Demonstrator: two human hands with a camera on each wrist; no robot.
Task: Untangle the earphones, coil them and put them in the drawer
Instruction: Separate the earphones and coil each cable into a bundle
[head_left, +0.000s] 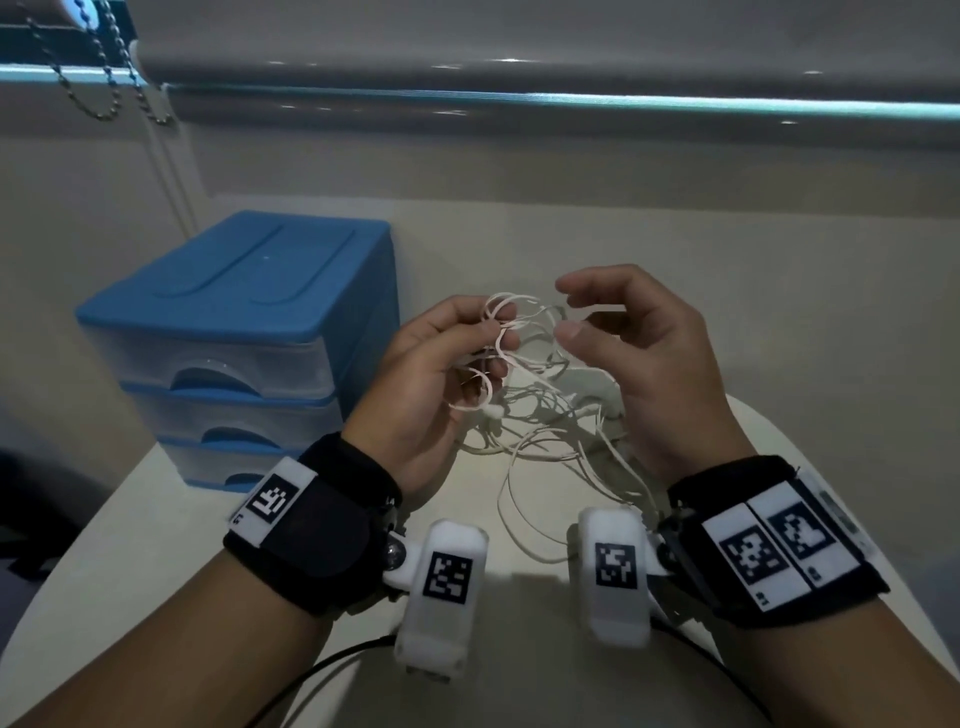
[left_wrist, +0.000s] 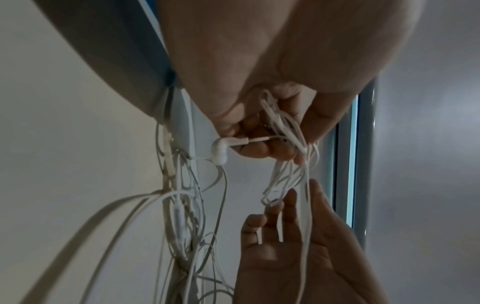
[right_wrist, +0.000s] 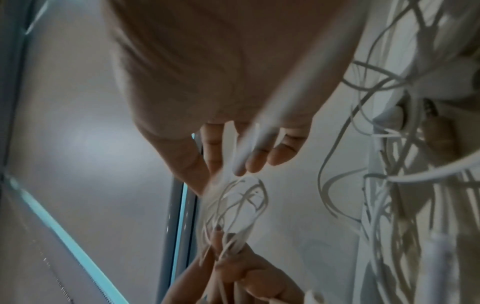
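Both hands were raised above the pale desk (head_left: 156, 519), palms turned inward, each wrist strapped with a black band bearing printed markers. The left hand (head_left: 431, 374) held a bunch of small loops of the white earphones (head_left: 519, 415), its fingers (left_wrist: 262, 148) curled round the cable; the left wrist view showed one earbud (left_wrist: 219, 151) projecting from under those fingers, its stem trapped against them. The right hand (head_left: 639, 358) stood just beside the left, thumb and forefinger apart with a short run of cable passing between them. Its fingers (right_wrist: 257, 162) were relaxed and nearly straight in the right wrist view, with strands running across the palm; no firm pinch could be confirmed, that view being blurred.

The remainder of the earphones hung from the left hand and lay in a loose tangle on the desk between the two wrists, several long loops trailing toward the person.

A blue storage unit (head_left: 244, 291) with three translucent drawers (head_left: 218, 364) stood on the desk to the left of the hands, all drawers closed. A beaded blind chain (head_left: 104, 67) hung at upper left.
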